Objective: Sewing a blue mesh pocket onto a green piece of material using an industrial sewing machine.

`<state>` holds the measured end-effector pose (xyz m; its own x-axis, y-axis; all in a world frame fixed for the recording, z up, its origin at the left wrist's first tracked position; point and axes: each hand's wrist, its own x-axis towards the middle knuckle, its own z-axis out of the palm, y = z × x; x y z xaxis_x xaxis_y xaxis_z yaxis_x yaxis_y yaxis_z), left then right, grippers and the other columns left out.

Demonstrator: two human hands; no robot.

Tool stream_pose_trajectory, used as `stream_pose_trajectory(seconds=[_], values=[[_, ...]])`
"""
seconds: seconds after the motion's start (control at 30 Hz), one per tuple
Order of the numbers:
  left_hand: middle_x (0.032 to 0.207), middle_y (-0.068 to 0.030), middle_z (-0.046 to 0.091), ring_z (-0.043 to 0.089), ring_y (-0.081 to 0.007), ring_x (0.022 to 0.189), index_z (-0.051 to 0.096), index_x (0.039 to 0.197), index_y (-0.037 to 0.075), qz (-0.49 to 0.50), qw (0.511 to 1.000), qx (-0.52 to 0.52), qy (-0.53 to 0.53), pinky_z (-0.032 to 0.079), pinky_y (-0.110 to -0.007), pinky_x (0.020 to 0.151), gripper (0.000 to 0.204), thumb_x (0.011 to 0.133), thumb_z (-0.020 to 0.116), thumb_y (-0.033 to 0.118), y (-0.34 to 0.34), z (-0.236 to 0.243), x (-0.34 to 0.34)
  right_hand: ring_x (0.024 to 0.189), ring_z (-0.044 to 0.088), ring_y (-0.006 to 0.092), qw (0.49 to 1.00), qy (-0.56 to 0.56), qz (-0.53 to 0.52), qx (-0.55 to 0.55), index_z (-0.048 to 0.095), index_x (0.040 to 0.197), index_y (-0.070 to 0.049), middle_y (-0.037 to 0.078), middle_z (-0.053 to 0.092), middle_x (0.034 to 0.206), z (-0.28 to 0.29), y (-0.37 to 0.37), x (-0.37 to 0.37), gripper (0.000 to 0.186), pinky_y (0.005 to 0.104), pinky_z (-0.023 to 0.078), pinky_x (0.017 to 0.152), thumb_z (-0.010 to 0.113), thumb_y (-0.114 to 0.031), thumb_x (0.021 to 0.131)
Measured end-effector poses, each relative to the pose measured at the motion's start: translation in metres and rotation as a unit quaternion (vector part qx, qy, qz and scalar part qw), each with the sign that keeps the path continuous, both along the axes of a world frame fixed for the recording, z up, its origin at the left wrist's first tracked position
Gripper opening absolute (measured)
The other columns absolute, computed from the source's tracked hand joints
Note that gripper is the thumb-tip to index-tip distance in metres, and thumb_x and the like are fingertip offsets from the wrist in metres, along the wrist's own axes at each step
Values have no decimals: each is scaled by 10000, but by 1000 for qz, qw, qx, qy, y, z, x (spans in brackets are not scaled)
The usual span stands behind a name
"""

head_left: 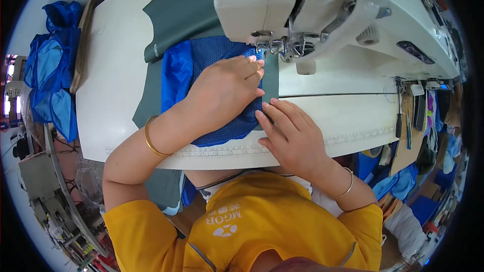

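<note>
My left hand [224, 85] lies palm down on a blue mesh pocket piece [217, 50], fingertips close by the presser foot [260, 48] of a white sewing machine [322, 15]. Its fingers look stretched over the cloth, the thumb apart near the right edge. Shiny blue fabric [176, 68] borders the mesh on the left. Beneath both is a dark grey-green fabric panel [181, 15], partly hidden by the machine head and my left arm. My right hand [295, 133] rests with spread fingers, their tips at the panel's lower right edge beside the mesh.
The white machine table [113, 85] has a printed ruler strip [353, 132] along its near edge. Blue fabric pieces [50, 65] hang at the far left beside a board. Small tools [398, 123] and piled cloth [398, 181] crowd the right side.
</note>
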<state>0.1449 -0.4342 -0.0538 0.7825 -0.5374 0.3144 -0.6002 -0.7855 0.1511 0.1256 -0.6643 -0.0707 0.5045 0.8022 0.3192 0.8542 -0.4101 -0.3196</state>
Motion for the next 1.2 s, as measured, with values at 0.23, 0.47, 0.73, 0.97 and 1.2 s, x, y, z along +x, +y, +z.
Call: stream_pose_trajectory(seconds=[0.23, 0.47, 0.73, 0.97, 1.2], values=[[1293, -193, 669, 635, -334, 1223, 681, 1182, -62, 49, 995, 84, 5, 501, -409, 1072, 392, 844, 733, 129, -11, 7, -18, 1256, 572, 330, 1000, -2, 17, 5, 658, 1258, 14, 153, 613, 1288, -2, -1, 7, 514, 445, 477, 1079, 751, -258, 832], [1301, -219, 658, 633, -343, 1227, 670, 1191, -84, 53, 998, 18, 18, 498, -410, 1076, 411, 830, 740, 100, -9, 0, -18, 1248, 580, 312, 1000, -13, 22, 1, 666, 1242, 9, 141, 620, 1267, -2, -2, 12, 495, 449, 470, 1094, 747, -262, 835], [1236, -207, 680, 664, -344, 1125, 677, 1191, -70, 57, 998, -1, 13, 537, -407, 982, 407, 848, 749, 137, -4, -1, -8, 1215, 587, 293, 999, -24, 36, 4, 677, 1218, -2, 121, 621, 1237, -3, 2, 29, 488, 446, 475, 1093, 767, -246, 805], [1199, -224, 657, 645, -358, 1174, 663, 1131, -91, 67, 998, -15, 10, 527, -412, 1010, 376, 854, 719, 157, 1, -4, 4, 1225, 575, 280, 999, -21, 29, 3, 678, 1216, -10, 105, 611, 1241, 0, 5, 39, 500, 423, 489, 1078, 784, -229, 779], [1117, -212, 680, 667, -337, 1090, 663, 1080, -83, 61, 997, -37, -2, 547, -407, 930, 347, 847, 726, 167, 6, -8, 16, 1104, 607, 259, 999, -23, 25, 15, 683, 1194, -16, 78, 615, 1182, -2, 10, 53, 487, 397, 526, 986, 802, -177, 750]])
